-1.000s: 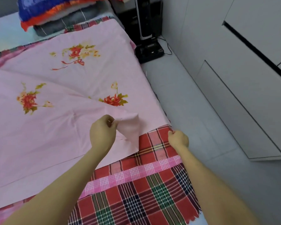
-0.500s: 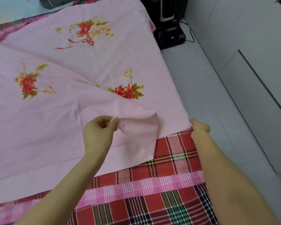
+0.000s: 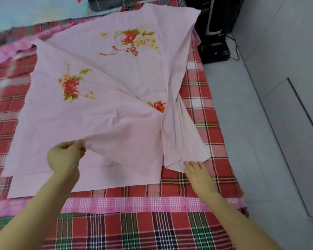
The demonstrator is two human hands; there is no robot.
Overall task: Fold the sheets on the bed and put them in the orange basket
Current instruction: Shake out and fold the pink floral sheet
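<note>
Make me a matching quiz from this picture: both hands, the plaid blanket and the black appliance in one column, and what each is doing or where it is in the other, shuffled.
1. left hand
2. right hand
3. plaid blanket
4. black appliance

A. standing on the grey floor
B. pinching a raised fold of the pink sheet
C. at the sheet's near right corner
D. spread beneath the sheet

Pairs: 1-B, 2-C, 3-D, 4-A

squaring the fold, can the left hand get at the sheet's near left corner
Likely yes: the corner lies uncovered near the left hand, but that hand must first release its fold of sheet.
</note>
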